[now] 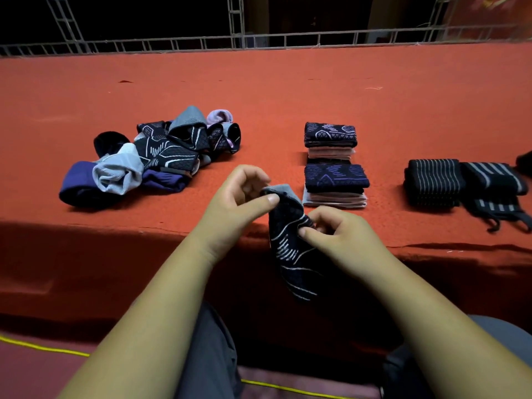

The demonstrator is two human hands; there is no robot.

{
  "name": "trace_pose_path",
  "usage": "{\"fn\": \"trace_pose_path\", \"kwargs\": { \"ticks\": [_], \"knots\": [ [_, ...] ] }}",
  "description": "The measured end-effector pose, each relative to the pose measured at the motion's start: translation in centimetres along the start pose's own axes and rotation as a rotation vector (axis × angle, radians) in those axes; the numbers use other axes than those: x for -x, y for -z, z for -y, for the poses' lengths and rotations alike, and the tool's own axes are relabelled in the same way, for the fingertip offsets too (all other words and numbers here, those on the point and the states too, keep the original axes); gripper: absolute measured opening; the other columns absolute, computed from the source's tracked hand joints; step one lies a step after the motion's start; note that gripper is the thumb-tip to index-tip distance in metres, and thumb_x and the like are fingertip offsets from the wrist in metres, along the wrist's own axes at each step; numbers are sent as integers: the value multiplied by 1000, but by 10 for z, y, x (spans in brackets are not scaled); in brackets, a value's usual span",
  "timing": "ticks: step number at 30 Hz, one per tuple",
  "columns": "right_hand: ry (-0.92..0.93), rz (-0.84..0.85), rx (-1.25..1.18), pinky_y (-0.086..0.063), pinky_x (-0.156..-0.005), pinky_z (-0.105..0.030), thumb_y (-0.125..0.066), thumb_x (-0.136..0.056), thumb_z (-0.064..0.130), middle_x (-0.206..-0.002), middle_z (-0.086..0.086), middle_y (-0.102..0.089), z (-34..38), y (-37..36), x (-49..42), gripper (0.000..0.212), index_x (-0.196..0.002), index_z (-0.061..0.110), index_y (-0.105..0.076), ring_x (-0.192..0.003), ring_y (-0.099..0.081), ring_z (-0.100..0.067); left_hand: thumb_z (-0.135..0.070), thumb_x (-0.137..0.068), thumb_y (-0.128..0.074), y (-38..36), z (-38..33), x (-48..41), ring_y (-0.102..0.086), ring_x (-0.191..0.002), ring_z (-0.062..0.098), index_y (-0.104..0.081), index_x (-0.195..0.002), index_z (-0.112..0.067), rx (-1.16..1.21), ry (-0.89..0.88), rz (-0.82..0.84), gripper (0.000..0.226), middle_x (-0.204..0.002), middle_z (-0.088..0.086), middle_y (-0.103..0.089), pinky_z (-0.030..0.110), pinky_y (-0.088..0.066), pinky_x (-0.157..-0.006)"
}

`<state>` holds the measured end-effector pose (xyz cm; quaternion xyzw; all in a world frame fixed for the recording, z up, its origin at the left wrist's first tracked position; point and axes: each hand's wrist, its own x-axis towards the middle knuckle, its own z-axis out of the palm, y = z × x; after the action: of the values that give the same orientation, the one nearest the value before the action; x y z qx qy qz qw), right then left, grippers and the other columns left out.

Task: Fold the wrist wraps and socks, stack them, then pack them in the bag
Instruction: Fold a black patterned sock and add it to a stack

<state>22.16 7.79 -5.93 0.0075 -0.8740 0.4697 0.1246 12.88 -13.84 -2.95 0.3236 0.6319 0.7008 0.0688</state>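
A dark sock with white line pattern and a grey cuff hangs over the table's front edge. My left hand pinches its grey cuff at the top. My right hand pinches its side just below. A loose pile of unfolded socks lies to the left. Two stacks of folded socks stand right of centre, the far stack and the near stack. Folded black striped wrist wraps and a second wrap with trailing straps lie at the right.
The red cloth-covered table stretches wide, with a metal truss rail along its far edge. A dark object shows at the right border. A yellow cord runs across the floor below. No bag is in view.
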Motion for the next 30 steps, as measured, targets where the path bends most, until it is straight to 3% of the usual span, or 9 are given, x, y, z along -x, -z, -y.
{"fn": "trace_pose_path", "kwargs": {
  "ticks": [3, 6, 11, 14, 16, 19, 23, 26, 30],
  "knots": [
    [17, -5, 10, -38, -60, -25, -77, -94, 21, -66, 11, -54, -2, 0, -1, 16, -99, 35, -75, -60, -48, -2, -20, -89, -83, -1, -8, 3, -59, -90, 11, -68, -125, -32, -419, -130, 19, 41, -92, -7, -61, 30, -49, -91],
    [76, -53, 56, -39, -59, -25, -75, -93, 15, -65, 6, -56, 2, 0, 1, 25, -100, 39, -77, -59, -47, -2, -36, -88, -82, -3, -13, 3, -56, -87, 17, -77, -101, -33, -830, -334, 5, 15, -88, -10, -67, 40, -47, -86],
    [184, -166, 118, -53, -69, -39, -70, -91, 10, -82, 6, -75, 14, -2, 6, 31, -105, 36, -80, -70, -65, -14, -56, -86, -75, -3, -14, -1, -53, -93, 17, -68, -87, -32, -1016, -340, -54, 25, -91, -13, -59, 45, -47, -84],
    [271, -164, 148, -54, -73, -37, -68, -90, 6, -87, 12, -76, 21, -3, 8, 34, -108, 33, -80, -74, -67, -7, -48, -89, -74, -2, -16, -1, -61, -98, 17, -69, -105, -30, -977, -308, -13, 24, -102, -16, -66, 45, -51, -89],
    [277, -85, 115, -54, -73, -37, -66, -95, 16, -86, 8, -75, 20, -2, 10, 24, -110, 31, -79, -74, -68, -10, -40, -95, -70, -1, -15, -2, -64, -100, 16, -74, -120, -29, -1003, -326, -4, 27, -108, -16, -72, 43, -51, -92],
    [142, 14, -12, -51, -73, -34, -57, -105, 35, -72, 9, -74, 17, -1, 13, 27, -95, 22, -80, -70, -67, -8, -31, -97, -69, 0, -11, -1, -60, -94, 9, -78, -107, -25, -957, -364, -29, 14, -99, -16, -72, 36, -48, -89],
    [22, 30, 38, -48, -69, -35, -59, -107, 40, -68, 2, -71, 14, -1, 12, 35, -81, 23, -73, -65, -64, -8, -13, -100, -68, 0, -8, 2, -61, -92, 5, -73, -100, -22, -561, -204, -65, 10, -95, -17, -70, 28, -48, -87],
    [-21, 53, 88, -55, -78, -37, -65, -99, 55, -87, 9, -76, 16, -4, 10, 28, -98, 29, -75, -83, -71, -11, -8, -104, -63, -2, -10, 3, -62, -95, 11, -71, -103, -20, -257, -127, -41, 15, -99, 5, -73, 27, -50, -87],
    [10, -7, 74, -53, -79, -28, -72, -94, 55, -94, 16, -73, 19, -7, 8, 26, -114, 39, -73, -83, -67, 2, -16, -102, -62, -3, -12, 4, -67, -121, 26, -71, -101, -22, -24, -61, 1, 10, -120, 24, -74, 41, -51, -104]
  ]
}}
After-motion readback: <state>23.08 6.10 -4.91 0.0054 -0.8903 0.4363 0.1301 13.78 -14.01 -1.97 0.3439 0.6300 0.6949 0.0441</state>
